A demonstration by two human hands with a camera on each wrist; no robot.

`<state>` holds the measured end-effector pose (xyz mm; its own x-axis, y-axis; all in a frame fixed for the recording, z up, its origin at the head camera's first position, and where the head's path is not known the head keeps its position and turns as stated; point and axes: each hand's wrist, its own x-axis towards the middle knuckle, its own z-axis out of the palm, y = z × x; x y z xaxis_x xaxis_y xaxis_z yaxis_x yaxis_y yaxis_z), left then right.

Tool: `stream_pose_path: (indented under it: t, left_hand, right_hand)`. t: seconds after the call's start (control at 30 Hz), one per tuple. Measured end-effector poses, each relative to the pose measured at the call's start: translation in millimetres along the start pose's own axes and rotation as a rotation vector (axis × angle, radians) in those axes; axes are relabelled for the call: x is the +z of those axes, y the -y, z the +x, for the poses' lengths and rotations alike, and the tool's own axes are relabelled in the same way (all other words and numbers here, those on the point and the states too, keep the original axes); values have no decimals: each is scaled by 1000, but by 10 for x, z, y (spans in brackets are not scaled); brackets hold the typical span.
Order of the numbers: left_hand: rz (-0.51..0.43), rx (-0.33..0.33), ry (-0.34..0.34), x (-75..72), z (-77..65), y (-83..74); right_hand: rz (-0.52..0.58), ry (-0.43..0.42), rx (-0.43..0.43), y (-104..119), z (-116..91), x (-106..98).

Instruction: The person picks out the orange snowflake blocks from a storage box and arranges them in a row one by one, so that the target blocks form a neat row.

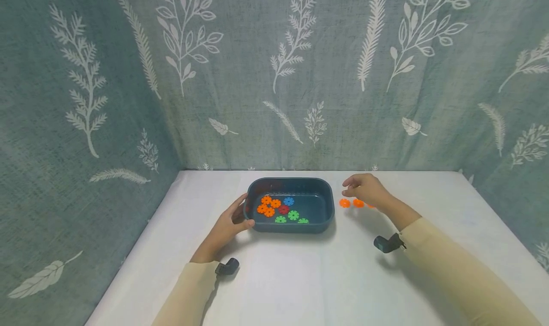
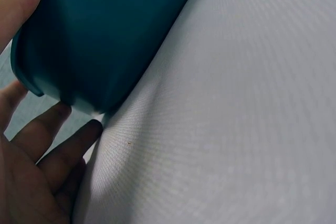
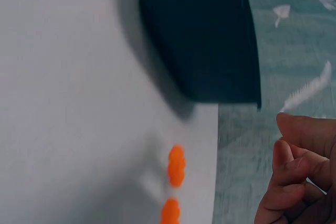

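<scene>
My left hand [image 1: 227,225] holds the left end of a dark teal plastic tub [image 1: 291,228], with the thumb at the front corner and the fingertips against the end wall. Inside the tub lie several orange flower-shaped discs [image 1: 269,212], a blue one [image 1: 289,201], a red one [image 1: 284,209] and three green ones [image 1: 293,215]. My right hand [image 1: 364,187] hovers right of the tub, fingers loosely bent, nothing visible between thumb and fingers. Below it, orange discs [image 1: 345,203] lie in a row on the table; the rightmost is partly hidden by the wrist.
The white-covered table [image 1: 291,278] reaches back to a green leaf-patterned curtain [image 1: 249,126], which also hangs along the left and right sides. A small black camera [image 1: 388,243] is strapped at the right wrist, and another camera [image 1: 228,267] at the left.
</scene>
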<state>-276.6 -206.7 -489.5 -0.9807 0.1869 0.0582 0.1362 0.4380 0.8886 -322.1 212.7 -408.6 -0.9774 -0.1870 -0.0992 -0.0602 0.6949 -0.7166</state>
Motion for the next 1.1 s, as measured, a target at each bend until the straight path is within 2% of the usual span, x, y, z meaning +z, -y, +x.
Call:
stream_pose_path:
  t: [0.17,0.43,0.7,1.1]
  left_hand:
    - [-10,17,1,-9,3,-10]
    - [-8,20,2,0,22,18]
    - [9,4,-11,8,9,9]
    - [0,5,-25,22,21,15]
  right_hand:
    - [17,30,-31,192,51,76]
    - [48,67,-93,373,178,275]
    - [99,80,-99,553,268,514]
    - [108,73,-118,722,364,833]
